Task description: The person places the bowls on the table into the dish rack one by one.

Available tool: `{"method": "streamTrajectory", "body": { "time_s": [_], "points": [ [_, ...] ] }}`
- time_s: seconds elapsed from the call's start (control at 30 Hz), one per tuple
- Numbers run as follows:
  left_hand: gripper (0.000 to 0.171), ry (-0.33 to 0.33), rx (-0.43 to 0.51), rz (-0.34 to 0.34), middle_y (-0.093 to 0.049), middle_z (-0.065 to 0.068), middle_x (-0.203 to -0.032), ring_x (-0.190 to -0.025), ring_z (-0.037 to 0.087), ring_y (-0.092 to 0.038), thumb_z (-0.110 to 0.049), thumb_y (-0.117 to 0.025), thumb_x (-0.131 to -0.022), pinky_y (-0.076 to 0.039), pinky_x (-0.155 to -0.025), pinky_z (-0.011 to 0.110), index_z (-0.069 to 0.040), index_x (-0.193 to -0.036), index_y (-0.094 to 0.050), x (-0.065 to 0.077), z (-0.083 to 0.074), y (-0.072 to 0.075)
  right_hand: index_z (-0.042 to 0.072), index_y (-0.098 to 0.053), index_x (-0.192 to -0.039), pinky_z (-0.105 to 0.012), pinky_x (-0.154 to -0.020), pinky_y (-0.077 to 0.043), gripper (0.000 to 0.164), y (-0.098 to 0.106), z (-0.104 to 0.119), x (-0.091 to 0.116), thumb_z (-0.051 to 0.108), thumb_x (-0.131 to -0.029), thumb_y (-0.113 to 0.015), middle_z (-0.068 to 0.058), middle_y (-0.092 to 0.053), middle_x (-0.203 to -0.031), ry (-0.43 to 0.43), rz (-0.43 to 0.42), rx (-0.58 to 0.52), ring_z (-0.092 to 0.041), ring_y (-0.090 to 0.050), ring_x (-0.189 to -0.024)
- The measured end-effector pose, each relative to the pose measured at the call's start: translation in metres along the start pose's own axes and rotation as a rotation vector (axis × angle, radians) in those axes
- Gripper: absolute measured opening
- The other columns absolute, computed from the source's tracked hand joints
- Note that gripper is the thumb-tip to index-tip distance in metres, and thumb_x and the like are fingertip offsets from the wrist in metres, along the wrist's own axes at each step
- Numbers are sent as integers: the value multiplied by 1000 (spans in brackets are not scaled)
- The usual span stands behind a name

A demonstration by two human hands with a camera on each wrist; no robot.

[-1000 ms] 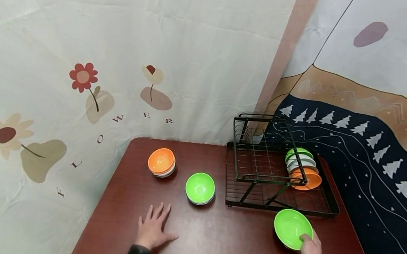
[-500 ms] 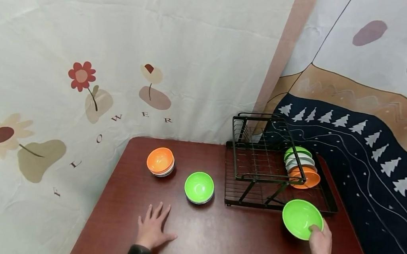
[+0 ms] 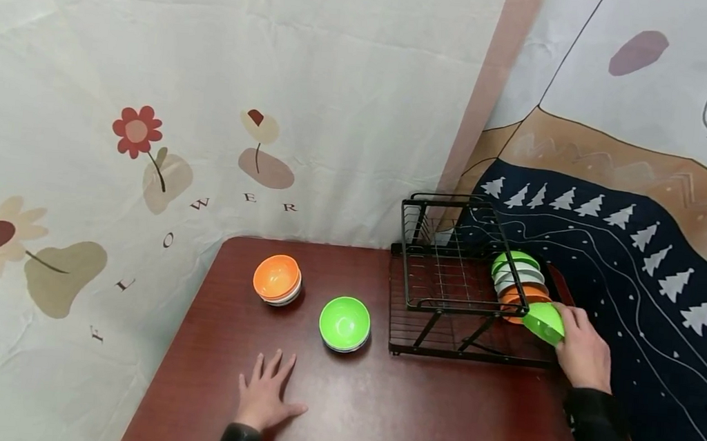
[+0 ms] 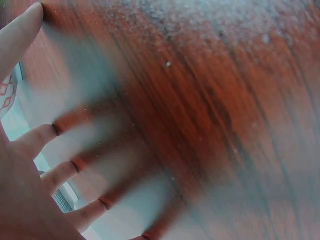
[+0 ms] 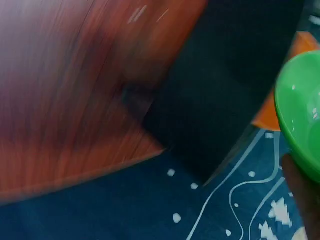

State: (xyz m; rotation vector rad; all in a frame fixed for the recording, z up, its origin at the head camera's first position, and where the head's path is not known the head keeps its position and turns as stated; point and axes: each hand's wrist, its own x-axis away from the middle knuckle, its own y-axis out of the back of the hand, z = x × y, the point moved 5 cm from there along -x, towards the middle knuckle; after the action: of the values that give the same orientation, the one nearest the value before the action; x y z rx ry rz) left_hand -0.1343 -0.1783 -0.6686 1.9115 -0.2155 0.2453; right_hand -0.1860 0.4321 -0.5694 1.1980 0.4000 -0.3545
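Note:
My right hand [image 3: 584,351] grips a green bowl [image 3: 545,322] by its edge, tilted up on its side at the front right of the black dish rack [image 3: 470,356]. Just behind it, an orange bowl [image 3: 525,293], white bowls [image 3: 517,276] and another green bowl lean in a row in the rack. In the right wrist view the held green bowl [image 5: 302,110] shows at the right edge, overlapping orange. My left hand [image 3: 266,395] rests on the table with its fingers spread, holding nothing. Its fingertips touch the wood in the left wrist view.
An orange bowl [image 3: 277,278] tops a stack at the back left of the brown table [image 3: 412,419]. Another stack with a green bowl [image 3: 344,324] on top stands nearer the middle. The rack's raised upper tier [image 3: 455,270] stands left of the leaning bowls. Printed cloth hangs behind.
My right hand has moved forward and right with the green bowl, from over the table to the rack, and turned the bowl from face-up onto its side. The left hand stays put.

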Motion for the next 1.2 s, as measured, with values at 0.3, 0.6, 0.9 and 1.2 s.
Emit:
{"method": "streamTrajectory", "body": {
  "time_s": [0.3,0.6,0.9,1.2],
  "points": [
    [111,-3,-13,6,-42,16,-177,-164,57,-29,-63,-96,-73,-22,-120,93,-26,-166,-51,-1,1,-2,1,-62,-135,-55,-57,-47,65,-35,-9,-18,-24,-75,-73,-28,-60,-133,332,81,201,-47,-61,-88],
    [110,-2,-7,-4,-41,16,-177,-164,57,-29,-62,-96,-73,-21,-121,92,-26,-166,-51,0,1,-1,-5,-73,-124,-53,-58,-53,48,-55,-10,-28,-24,-80,-76,-30,-56,-127,366,149,274,-50,-65,-99],
    [110,14,12,13,-39,16,-179,-166,56,-26,-61,-96,-75,-18,-122,91,-25,-168,-49,2,-1,4,-8,-70,-126,-57,-64,-53,53,-63,-13,-27,-24,-75,-75,-31,-62,-126,245,129,140,-52,-66,-104],
    [110,-2,7,-1,-40,17,-178,-165,56,-27,-61,-96,-74,-19,-121,92,-26,-167,-49,0,1,-1,-16,-63,-133,-67,-92,-49,58,-67,-13,-24,-18,-75,-68,-35,-54,-130,132,224,36,-55,-58,-112]
  ]
}}
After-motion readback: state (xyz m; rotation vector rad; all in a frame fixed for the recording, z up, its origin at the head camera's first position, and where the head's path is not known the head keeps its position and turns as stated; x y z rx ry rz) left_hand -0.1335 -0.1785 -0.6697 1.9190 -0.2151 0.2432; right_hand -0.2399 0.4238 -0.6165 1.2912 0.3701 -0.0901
